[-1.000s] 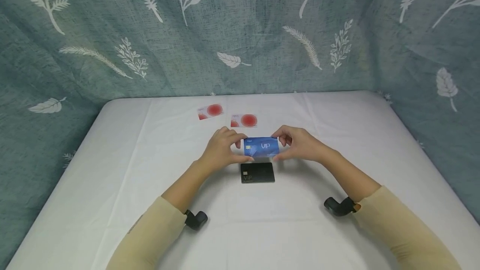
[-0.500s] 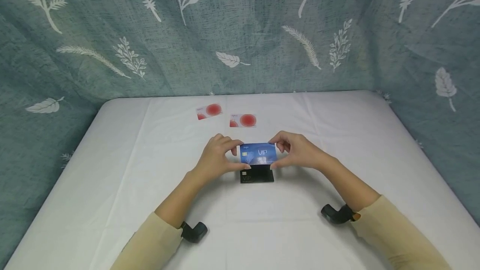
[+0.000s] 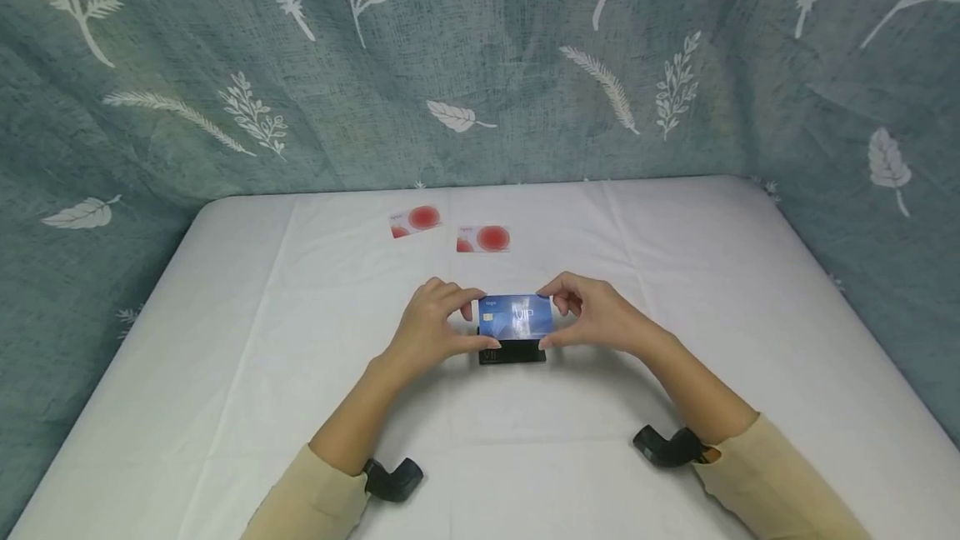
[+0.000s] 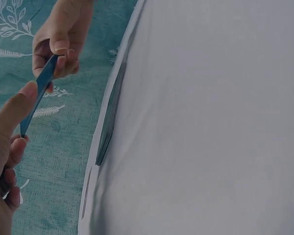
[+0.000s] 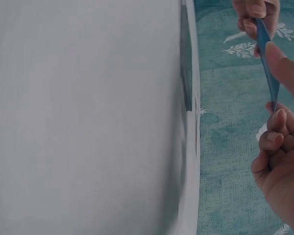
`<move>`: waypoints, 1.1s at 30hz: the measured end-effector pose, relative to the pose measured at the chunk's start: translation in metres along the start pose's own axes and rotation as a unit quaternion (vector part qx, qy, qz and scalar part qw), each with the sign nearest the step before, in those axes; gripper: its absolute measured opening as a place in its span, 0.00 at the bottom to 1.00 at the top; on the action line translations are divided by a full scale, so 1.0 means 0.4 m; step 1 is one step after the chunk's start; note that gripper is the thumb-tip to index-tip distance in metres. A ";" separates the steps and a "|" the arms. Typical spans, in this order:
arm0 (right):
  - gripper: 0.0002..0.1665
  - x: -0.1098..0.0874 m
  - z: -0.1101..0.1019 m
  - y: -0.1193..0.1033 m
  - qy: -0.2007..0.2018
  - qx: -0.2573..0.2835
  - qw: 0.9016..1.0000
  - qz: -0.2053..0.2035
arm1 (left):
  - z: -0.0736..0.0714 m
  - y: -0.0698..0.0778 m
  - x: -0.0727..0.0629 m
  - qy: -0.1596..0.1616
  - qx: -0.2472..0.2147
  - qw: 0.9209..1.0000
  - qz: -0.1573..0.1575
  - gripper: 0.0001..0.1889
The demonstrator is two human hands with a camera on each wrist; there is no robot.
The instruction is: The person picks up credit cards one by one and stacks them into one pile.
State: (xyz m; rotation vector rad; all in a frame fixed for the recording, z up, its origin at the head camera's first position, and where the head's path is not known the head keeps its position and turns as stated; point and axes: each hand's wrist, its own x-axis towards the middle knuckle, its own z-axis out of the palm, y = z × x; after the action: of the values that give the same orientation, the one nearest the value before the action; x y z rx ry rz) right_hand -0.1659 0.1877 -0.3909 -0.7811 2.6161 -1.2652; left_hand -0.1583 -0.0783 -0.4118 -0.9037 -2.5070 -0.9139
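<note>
A blue bank-style card (image 3: 515, 317) with a gold chip and the letters VIP is raised above the white-covered table. My left hand (image 3: 431, 327) pinches its left end between thumb and fingers. At the other end my right hand (image 3: 600, 317) pinches it the same way. Edge-on in the left wrist view, the blue card (image 4: 38, 98) looks slightly bowed, and a gap separates it from the table. Below it lies a black VIP card (image 3: 517, 354), its upper part hidden behind the blue one. Side-on, this appears as a layered stack of cards (image 4: 111, 117).
Two white cards with red circles lie farther back: a tilted card (image 3: 415, 221) at left and a straighter card (image 3: 483, 239) beside it. Behind the white table (image 3: 675, 232) hangs a green leaf-patterned cloth (image 3: 525, 65). Black wrist devices (image 3: 393, 480) sit below both forearms.
Both hands have brought the blue card nearer to the body, from behind the black card to over it, so it now covers the black card's upper part. The red-circle cards stay put.
</note>
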 end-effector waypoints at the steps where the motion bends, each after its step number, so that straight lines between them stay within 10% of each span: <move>1: 0.34 -0.002 0.002 0.001 0.001 0.001 1.000 0.002 | 0.004 -0.001 -0.002 0.003 -0.001 1.000 0.002 0.31; 33: 0.35 -0.008 0.054 0.061 -0.015 0.011 1.000 0.008 | 0.059 -0.037 -0.047 0.004 -0.010 1.000 0.002 0.31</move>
State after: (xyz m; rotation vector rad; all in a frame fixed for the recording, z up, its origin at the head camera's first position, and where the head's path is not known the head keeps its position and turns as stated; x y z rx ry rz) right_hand -0.1656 0.1868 -0.4234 -0.7671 2.5754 -1.2670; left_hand -0.1560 -0.0800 -0.4454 -0.9086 -2.4918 -0.9425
